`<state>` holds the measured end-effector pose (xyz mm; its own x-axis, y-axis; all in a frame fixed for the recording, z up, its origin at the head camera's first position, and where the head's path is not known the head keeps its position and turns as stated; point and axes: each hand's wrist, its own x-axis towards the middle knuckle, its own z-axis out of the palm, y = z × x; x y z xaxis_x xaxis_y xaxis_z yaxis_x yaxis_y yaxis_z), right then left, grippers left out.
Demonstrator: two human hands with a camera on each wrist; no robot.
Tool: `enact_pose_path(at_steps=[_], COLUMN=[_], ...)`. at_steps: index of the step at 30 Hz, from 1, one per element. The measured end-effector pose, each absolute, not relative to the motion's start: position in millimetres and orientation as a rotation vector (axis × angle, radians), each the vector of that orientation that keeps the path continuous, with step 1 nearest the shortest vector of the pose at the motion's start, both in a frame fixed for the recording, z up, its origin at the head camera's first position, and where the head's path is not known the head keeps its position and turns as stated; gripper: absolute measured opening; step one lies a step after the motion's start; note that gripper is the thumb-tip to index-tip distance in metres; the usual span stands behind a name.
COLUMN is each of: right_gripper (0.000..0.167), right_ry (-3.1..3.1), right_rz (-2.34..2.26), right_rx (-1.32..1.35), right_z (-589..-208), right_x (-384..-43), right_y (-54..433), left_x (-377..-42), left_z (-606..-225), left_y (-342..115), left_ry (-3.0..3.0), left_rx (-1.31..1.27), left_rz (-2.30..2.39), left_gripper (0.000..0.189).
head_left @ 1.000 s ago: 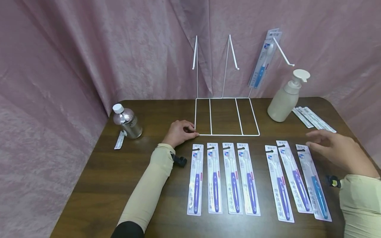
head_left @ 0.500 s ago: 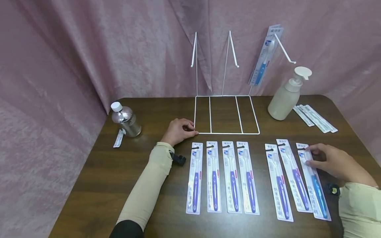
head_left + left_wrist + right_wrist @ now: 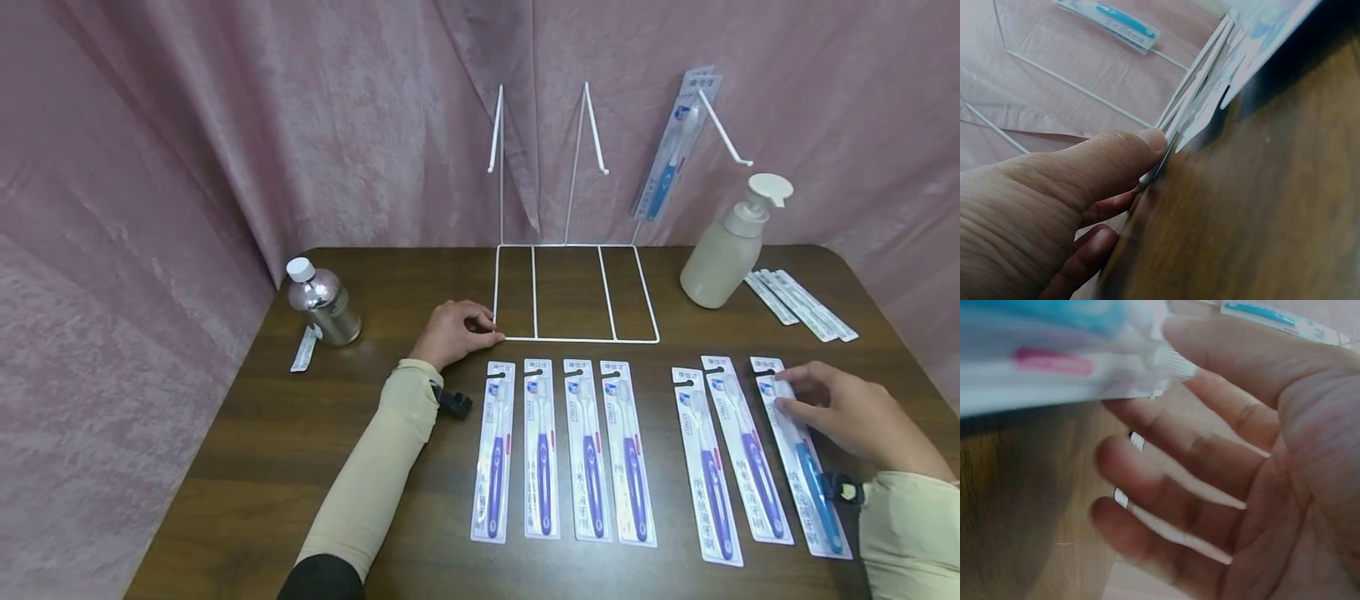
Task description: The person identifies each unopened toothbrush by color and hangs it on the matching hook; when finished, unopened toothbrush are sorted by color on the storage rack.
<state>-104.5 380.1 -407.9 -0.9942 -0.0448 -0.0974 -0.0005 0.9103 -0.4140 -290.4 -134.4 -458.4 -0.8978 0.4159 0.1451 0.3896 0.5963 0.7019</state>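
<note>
My left hand (image 3: 456, 335) pinches the front left corner of a white wire display rack (image 3: 577, 340); in the left wrist view the thumb lies on the wire (image 3: 1166, 128). At the right, my right hand (image 3: 862, 412) grips a packaged blue toothbrush (image 3: 806, 467) near its top, between thumb and fingers. The right wrist view shows this pack (image 3: 1054, 362) close up, with a shadow on the wood below. Left of it lie two packaged purple toothbrushes, one nearer (image 3: 708, 467) and one beside the blue one (image 3: 750, 454). Blue toothbrush packs (image 3: 675, 150) hang on the rack's right hook.
Several purple toothbrush packs (image 3: 543, 450) lie in a row before the rack. A cream pump bottle (image 3: 716, 260) stands right of it, beside white strips (image 3: 802, 304). A clear bottle (image 3: 326, 307) with a white cap stands left, by a small strip (image 3: 303, 350). Pink curtain (image 3: 360, 125) hangs behind.
My right hand has come down and left from above the table and taken hold of the blue toothbrush pack, whose lower end has swung slightly right. The left hand stays at the rack corner.
</note>
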Motion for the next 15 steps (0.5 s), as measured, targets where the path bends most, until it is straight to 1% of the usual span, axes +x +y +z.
enact_pose_path(at_steps=[3,7,10,15], right_gripper=[0.045,0.042,0.041,0.045], right_ry=[3.026,3.180,3.300,3.521], right_rz=[-0.677,-0.666,-0.623,-0.543], right_rx=[-0.026,-0.048,-0.034,-0.046], right_z=[-406,-397,-381,-343], right_x=[-102,-107,-111,-111], right_y=[378,367,356,330], left_x=[-290,-290,-289,-289], left_z=[-460,-458,-456,-455], left_y=[-135,-136,-136,-133], left_ry=[2.774,2.786,2.784,2.763], left_rx=[0.707,0.695,0.684,0.687], left_rz=[1.200,1.222,1.235,1.223], left_gripper=[0.015,0.015,0.014,0.014])
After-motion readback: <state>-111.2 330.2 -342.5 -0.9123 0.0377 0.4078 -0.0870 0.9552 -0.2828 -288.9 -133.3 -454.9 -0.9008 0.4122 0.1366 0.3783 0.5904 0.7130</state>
